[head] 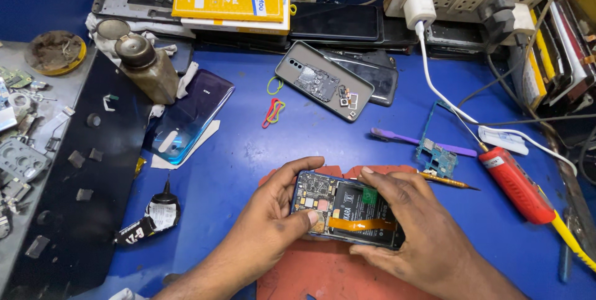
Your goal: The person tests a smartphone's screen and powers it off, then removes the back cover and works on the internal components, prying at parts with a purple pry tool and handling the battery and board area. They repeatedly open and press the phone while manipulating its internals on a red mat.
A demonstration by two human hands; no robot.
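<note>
Both hands hold an opened phone [347, 210] over a red mat [323, 269], right between them. The left hand [270, 225] grips its left end, thumb pressed on the exposed board, fingers curled over the top edge. The right hand [416, 231] clamps the other end, fingers arched over the battery [363, 204] and the orange flex [363, 224].

By the look of it, the strip-down is well along: the back cover [192, 117] is already off and lies up and to the left of the left hand, and 1 loose board [437, 154] sits just beyond the right hand. The battery and main board remain in the frame, so that much seems left.

Beyond the hands lies another opened phone [323, 81]. A red screwdriver [515, 185] and a white cable [447, 98] crowd the right side, with tweezers [447, 181] almost touching the right fingers. A glue tube [155, 216] lies left of the left wrist, a bottle [146, 67] farther up.
</note>
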